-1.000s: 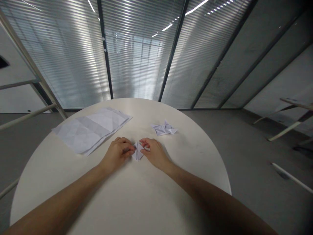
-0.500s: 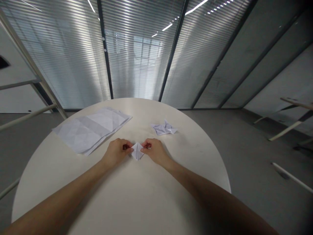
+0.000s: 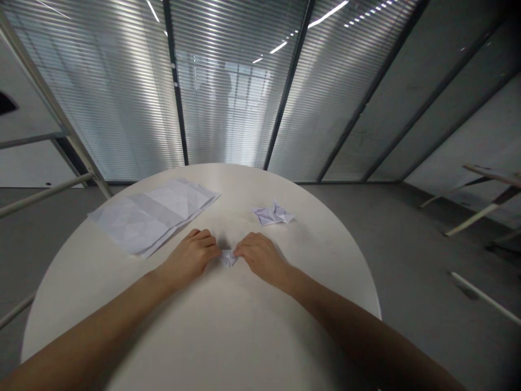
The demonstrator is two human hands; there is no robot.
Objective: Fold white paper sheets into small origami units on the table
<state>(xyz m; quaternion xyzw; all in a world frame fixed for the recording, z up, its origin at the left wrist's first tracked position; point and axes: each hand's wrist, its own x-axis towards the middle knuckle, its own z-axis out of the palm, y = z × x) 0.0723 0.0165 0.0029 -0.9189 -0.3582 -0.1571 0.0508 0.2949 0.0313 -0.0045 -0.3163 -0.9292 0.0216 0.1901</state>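
Between my two hands, near the middle of the round white table (image 3: 244, 326), is a small piece of folded white paper (image 3: 228, 259). Its visible part is a small triangle pointing toward me, with a straight upper edge. My left hand (image 3: 197, 251) grips its left corner, fingers curled and closed. At the right corner, my right hand (image 3: 260, 258) pinches the paper with thumb and fingers together. The fingertips partly cover both corners. Beyond my right hand lies another folded paper shape (image 3: 272, 214) with pointed flaps, touched by neither hand.
Creased white paper sheets (image 3: 150, 217) lie stacked on the table's left side. A glass wall with blinds (image 3: 228, 98) stands behind the table. Pale metal bars (image 3: 49, 193) are at the left, and another table (image 3: 492, 176) is at the far right.
The folded paper went from a diamond to a smaller triangle as its upper part was folded down. Both hands have rolled over, with their backs now facing up.
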